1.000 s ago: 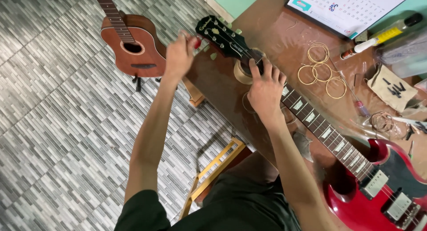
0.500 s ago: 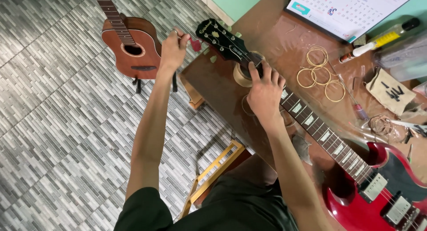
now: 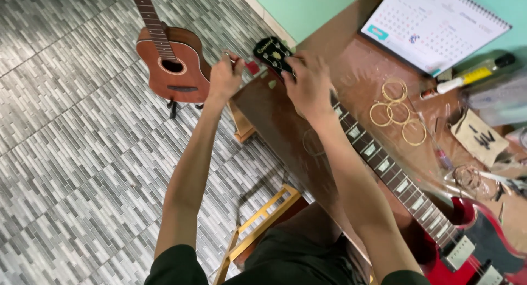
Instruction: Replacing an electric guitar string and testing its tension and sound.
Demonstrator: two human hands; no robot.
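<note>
A red electric guitar (image 3: 466,241) lies across the brown table (image 3: 285,137), its black headstock (image 3: 273,52) over the table's left corner. My right hand (image 3: 310,85) presses down over the neck (image 3: 379,153) just behind the headstock, fingers wrapped on it. At the headstock's left side, my left hand (image 3: 225,76) is closed, its fingertips pinched at a small red piece (image 3: 252,67). What exactly the fingers hold is too small to tell beyond that.
A brown acoustic guitar (image 3: 171,65) stands on the tiled floor at the left. On the table lie several coiled strings (image 3: 396,106), a desk calendar (image 3: 433,24), a yellow-and-white bottle (image 3: 466,77) and small parts. A wooden stool frame (image 3: 263,219) is below the table edge.
My right hand slid up the neck to just behind the headstock. My left hand came in from the open air to the headstock's left side.
</note>
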